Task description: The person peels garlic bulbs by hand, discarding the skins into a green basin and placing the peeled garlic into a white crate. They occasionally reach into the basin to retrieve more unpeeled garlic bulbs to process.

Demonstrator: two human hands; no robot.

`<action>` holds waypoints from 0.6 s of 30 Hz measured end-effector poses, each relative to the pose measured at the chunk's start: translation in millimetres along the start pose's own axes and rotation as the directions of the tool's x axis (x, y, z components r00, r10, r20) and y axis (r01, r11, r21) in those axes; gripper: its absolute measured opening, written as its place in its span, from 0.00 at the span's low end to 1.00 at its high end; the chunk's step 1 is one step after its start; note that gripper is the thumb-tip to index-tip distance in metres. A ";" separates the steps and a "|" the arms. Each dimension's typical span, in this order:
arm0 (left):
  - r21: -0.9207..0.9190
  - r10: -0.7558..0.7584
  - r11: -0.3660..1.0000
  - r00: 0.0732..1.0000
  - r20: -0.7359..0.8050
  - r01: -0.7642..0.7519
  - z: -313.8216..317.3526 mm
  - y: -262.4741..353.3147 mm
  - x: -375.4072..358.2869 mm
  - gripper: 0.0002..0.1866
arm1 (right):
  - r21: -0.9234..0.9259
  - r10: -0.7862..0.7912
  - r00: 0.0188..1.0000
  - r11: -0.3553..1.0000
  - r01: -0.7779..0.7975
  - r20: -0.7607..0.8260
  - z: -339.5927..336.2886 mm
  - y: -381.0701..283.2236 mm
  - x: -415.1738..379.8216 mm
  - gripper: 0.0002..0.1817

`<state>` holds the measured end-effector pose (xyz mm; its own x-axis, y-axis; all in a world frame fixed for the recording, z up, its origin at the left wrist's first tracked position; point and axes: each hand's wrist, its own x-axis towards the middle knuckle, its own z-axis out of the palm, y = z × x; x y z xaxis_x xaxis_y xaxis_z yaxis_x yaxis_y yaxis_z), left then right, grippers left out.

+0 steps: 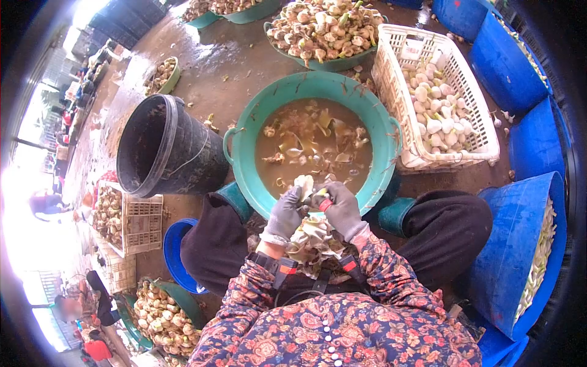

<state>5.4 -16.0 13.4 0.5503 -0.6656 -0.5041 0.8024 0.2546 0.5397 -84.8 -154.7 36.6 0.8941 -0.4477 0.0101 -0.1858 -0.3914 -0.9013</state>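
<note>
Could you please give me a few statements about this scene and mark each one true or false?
1. Both gloved hands, left hand and right hand, hold a pale bulb over the green basin. True.
2. The green basin is dry and empty. False: it holds murky brown water with floating peelings.
3. The white crate contains peeled white bulbs. True.
4. The black bucket stands to the right of the basin. False: it lies tipped at the basin's left.
5. The hands are bare. False: both wear grey gloves.

Both gloved hands, left hand (285, 214) and right hand (339, 208), meet with fingers curled.
</note>
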 end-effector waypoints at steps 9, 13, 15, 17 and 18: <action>0.008 -0.009 1.000 0.907 0.421 0.006 17.7 31.9 -50.6 0.06 | 0.833 0.634 0.715 0.195 -0.518 0.296 -11.3 32.1 6.8 0.10; 0.534 -0.272 0.846 0.869 0.412 0.011 34.5 64.9 -61.4 0.11 | 0.820 0.537 0.745 0.158 -0.551 0.397 -13.2 36.4 10.7 0.14; 0.868 -0.271 0.491 0.960 0.068 0.076 59.2 67.1 -61.3 0.13 | 0.813 0.538 0.746 0.176 -0.555 0.393 -7.8 36.8 11.8 0.15; 0.994 0.014 0.091 0.999 0.051 -0.052 56.8 48.5 -41.4 0.17 | 0.828 0.518 0.782 0.222 -0.515 0.347 -2.4 32.4 13.2 0.15; 0.995 0.124 -0.083 0.990 0.063 -0.052 59.9 40.6 -33.6 0.17 | 0.830 0.519 0.782 0.221 -0.513 0.345 -0.9 32.2 14.0 0.15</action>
<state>5.7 -25.3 92.6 0.6300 -0.6715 -0.3901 -0.3256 -0.6844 0.6524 -78.6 -174.3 8.1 0.7433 -0.2760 -0.6093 -0.1615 0.8099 -0.5639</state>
